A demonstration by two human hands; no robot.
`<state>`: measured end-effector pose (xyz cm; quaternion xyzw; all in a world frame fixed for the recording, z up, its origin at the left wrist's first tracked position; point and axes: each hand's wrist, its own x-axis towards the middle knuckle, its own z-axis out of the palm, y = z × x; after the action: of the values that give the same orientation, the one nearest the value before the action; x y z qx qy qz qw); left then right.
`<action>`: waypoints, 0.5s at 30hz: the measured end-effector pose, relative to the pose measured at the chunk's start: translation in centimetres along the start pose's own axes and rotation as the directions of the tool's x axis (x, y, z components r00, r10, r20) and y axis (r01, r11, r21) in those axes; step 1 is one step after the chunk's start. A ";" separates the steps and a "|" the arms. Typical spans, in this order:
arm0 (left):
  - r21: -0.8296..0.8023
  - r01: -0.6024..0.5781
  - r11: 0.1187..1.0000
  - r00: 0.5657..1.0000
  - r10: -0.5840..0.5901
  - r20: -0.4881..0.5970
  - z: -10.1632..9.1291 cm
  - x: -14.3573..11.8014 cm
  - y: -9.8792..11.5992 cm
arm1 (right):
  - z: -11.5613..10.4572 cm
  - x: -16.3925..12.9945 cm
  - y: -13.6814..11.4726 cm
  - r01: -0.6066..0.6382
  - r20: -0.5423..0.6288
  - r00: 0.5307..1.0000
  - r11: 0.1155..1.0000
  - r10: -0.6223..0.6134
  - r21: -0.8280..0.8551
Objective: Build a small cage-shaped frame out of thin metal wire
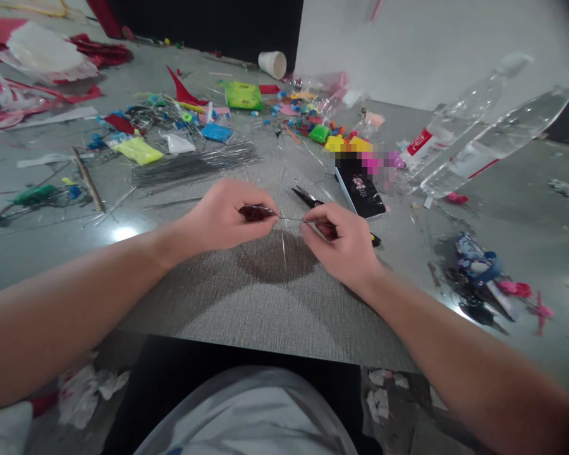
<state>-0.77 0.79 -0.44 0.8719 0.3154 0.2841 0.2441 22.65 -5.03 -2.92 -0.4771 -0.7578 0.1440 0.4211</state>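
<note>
My left hand (pixel 232 215) is closed in a pinch above the table. Its fingertips meet a thin metal wire (pixel 291 218) that runs across to my right hand (pixel 344 243). The right thumb and forefinger pinch the wire's other side. More thin, shiny wire ends stick up and down near the left fingertips. A dark patch shows within the curl of the left fingers; I cannot tell whether it is an object or shadow. Scissors (pixel 308 198) with black handles lie behind and partly under my right hand.
A bundle of thin wires (pixel 194 165) lies behind my left hand. A phone (pixel 360 188) rests beyond my right hand, near two clear bottles (pixel 488 148). Coloured clay packets (pixel 243 96) and scraps spread across the back. A tipped white cup (pixel 272 64) lies near the wall.
</note>
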 end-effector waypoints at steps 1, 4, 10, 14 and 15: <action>0.001 -0.004 1.000 1.000 0.004 -0.002 0.0 0.0 0.1 | 0.0 0.0 -0.1 0.003 -0.001 1.000 1.000 -0.003 -0.002; -0.014 -0.017 1.000 1.000 0.017 0.022 -0.1 0.0 0.1 | -0.2 0.0 -0.3 0.042 -0.004 0.999 0.999 -0.043 -0.024; -0.023 -0.013 1.000 0.996 0.015 0.089 -0.5 0.2 -0.4 | -0.3 0.0 0.1 0.094 -0.003 0.996 0.993 -0.094 -0.065; 0.004 0.057 0.998 0.993 -0.057 0.101 -0.6 0.5 -1.3 | -0.1 -0.1 0.6 0.073 0.037 0.997 0.992 -0.069 -0.099; -0.014 0.087 0.996 0.992 -0.085 0.095 -0.5 0.5 -1.5 | -0.1 -0.1 0.7 0.077 0.028 0.997 0.989 -0.075 -0.129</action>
<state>-1.38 2.33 -0.84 0.8677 0.3383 0.2346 0.2787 23.13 -4.77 -3.34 -0.4726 -0.7880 0.0836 0.3858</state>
